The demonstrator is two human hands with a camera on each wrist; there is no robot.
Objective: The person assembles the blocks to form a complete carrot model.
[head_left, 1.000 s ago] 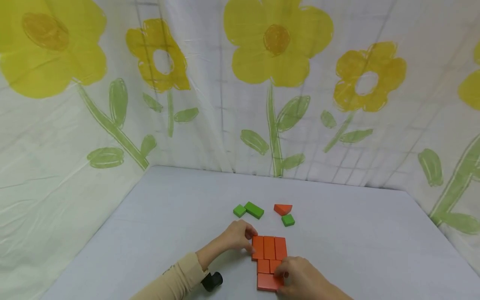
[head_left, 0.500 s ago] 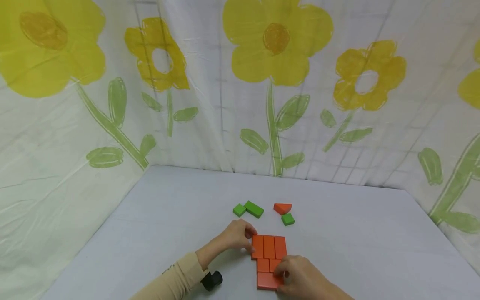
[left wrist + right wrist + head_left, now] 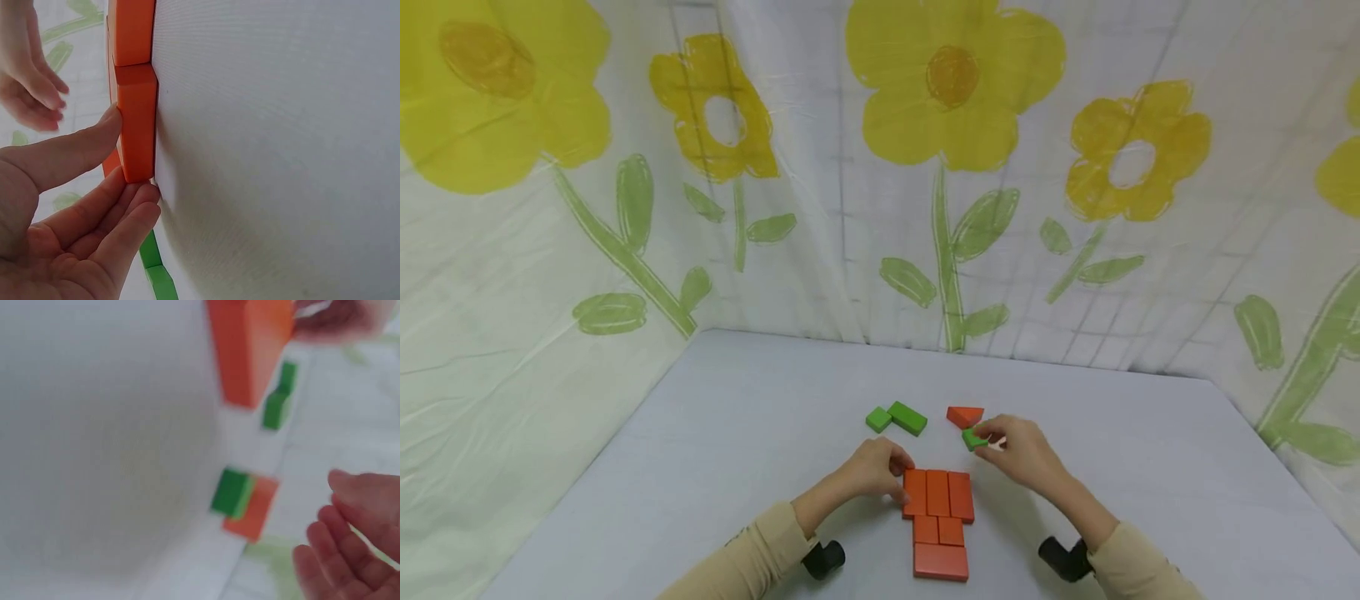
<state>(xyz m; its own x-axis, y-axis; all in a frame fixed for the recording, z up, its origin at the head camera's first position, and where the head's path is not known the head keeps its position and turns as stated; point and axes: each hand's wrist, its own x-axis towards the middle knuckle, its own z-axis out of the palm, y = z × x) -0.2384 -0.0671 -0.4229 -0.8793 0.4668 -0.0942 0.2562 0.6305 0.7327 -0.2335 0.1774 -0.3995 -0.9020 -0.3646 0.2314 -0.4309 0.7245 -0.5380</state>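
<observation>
Pale worktop, lower half of head view. Six orange blocks flat together, btm ctr. Above: sm. green block & long green block; rt of those, orange wedge & 2nd green block.

white cloth backdrop | yellow flowers, green stems on it | pale table in front
</observation>
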